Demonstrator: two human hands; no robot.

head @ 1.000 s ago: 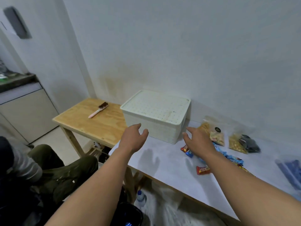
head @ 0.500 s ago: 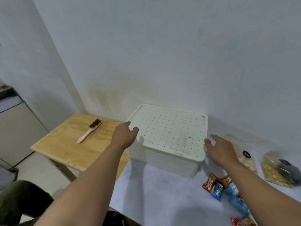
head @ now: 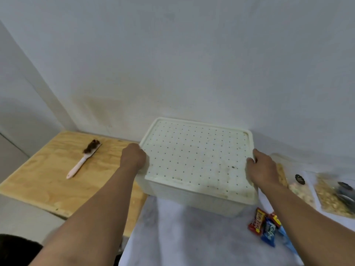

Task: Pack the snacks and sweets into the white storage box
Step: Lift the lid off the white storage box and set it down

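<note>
The white storage box (head: 194, 198) stands against the wall with its perforated white lid (head: 197, 156) closed on top. My left hand (head: 133, 157) grips the lid's left edge and my right hand (head: 262, 169) grips its right edge. Small sweets lie on the white table right of the box: a red wrapped bar (head: 256, 221) and a blue wrapped bar (head: 269, 234). Two clear bags of snacks (head: 299, 191) (head: 332, 196) lie further right, partly behind my right forearm.
A lower wooden table (head: 44, 177) adjoins on the left, with a white-handled brush (head: 84, 158) lying on it. The white table (head: 188, 239) extends toward me in front of the box. The wall stands directly behind the box.
Both hands moved forward from the air onto the box and closed on the lid's two side edges. The view came closer to the box.
</note>
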